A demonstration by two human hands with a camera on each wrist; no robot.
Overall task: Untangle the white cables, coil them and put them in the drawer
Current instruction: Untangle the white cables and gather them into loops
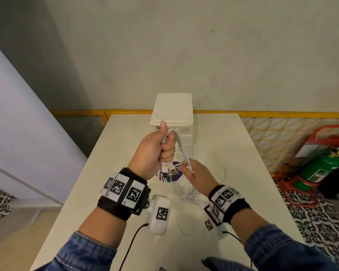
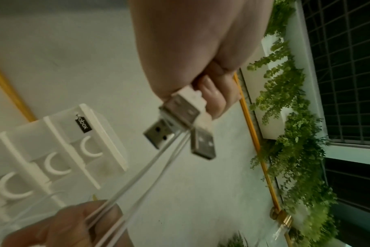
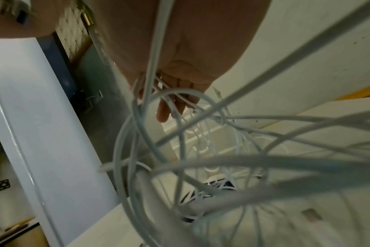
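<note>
White cables (image 1: 181,148) are clenched near their USB plugs (image 2: 180,123) in the left hand (image 1: 155,151); the right hand (image 1: 197,176), at five o'clock, pinches the strands, which should be drawn through slowly.

A small black label (image 2: 81,124) on the top front edge of the white drawer unit (image 2: 53,150) carries white letters; in the left wrist view the end reads "abox", while the first letters are too blurred to make out. In the head view the same label is mostly hidden behind the left hand (image 1: 155,151), and only "ab" shows. The green fire extinguisher (image 1: 319,169) bears a label whose print is too small to read.
</note>
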